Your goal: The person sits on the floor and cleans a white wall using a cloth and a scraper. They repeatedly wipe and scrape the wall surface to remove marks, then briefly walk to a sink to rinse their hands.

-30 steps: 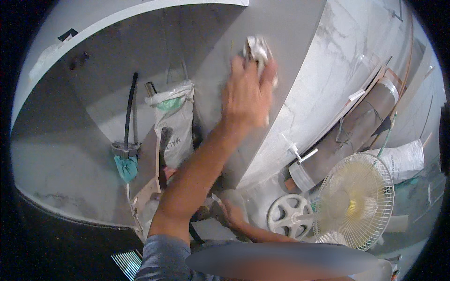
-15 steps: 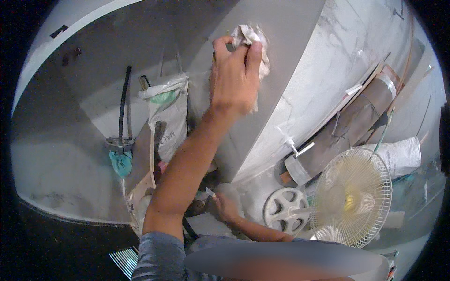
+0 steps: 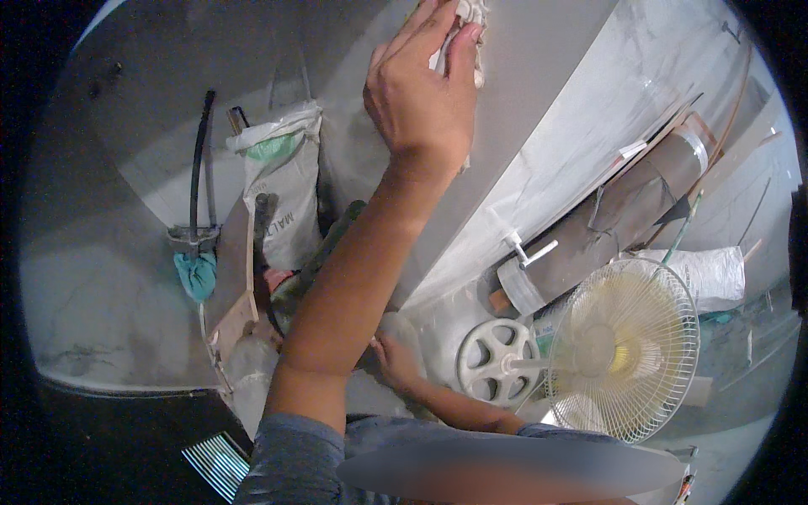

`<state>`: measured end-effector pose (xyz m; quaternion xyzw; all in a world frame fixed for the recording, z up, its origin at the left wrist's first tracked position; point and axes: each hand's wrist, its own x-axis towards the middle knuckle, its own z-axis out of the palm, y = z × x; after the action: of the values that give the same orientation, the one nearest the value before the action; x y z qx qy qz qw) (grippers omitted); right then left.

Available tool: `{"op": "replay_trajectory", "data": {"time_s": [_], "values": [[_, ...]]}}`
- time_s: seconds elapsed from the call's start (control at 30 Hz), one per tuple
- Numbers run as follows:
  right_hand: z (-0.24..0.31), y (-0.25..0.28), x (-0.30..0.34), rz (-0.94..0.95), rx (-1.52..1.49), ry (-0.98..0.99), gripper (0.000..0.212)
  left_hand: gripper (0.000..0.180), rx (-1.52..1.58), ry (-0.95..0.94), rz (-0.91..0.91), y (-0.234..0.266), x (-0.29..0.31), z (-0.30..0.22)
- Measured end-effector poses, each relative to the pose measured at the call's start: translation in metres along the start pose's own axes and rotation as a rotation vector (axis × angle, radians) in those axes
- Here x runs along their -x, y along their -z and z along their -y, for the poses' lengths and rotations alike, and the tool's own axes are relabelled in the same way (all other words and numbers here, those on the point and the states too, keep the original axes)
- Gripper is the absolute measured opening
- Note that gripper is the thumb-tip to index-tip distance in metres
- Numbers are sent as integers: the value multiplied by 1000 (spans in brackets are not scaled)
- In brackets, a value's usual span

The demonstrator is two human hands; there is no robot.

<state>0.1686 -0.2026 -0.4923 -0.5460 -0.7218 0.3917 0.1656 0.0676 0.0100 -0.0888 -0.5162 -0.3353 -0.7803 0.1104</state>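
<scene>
My left hand (image 3: pixel 422 93) is raised at the top of the head view, its fingers and thumb closed on a crumpled whitish cloth (image 3: pixel 474 15). The cloth lies against a smooth grey wall panel (image 3: pixel 539 63), and part of it is cut off by the picture's upper edge. Low in the middle, my right hand (image 3: pixel 396 364) is closed with curled fingers. My left forearm crosses in front of its fingertips, so what they grip is hidden.
A white fan (image 3: pixel 623 349) with a spoked round base (image 3: pixel 497 364) is at lower right. Beyond it are a white tap (image 3: pixel 528 252), a brown roll (image 3: pixel 644 198) and a white sack (image 3: pixel 715 279). Left of my arm stand another sack (image 3: pixel 290 210) and a teal cloth (image 3: pixel 196 276) below a black rod.
My left hand has moved upward along the grey panel with the cloth. The pale flat piece that showed at my right fingertips is now hidden behind my left forearm. The view has shifted slightly.
</scene>
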Motion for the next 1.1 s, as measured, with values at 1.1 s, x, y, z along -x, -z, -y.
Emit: {"op": "replay_trajectory", "data": {"time_s": [1.1], "values": [[20,11,2,-8,47,55,45,19,11,-40,238,24,15,-42]]}}
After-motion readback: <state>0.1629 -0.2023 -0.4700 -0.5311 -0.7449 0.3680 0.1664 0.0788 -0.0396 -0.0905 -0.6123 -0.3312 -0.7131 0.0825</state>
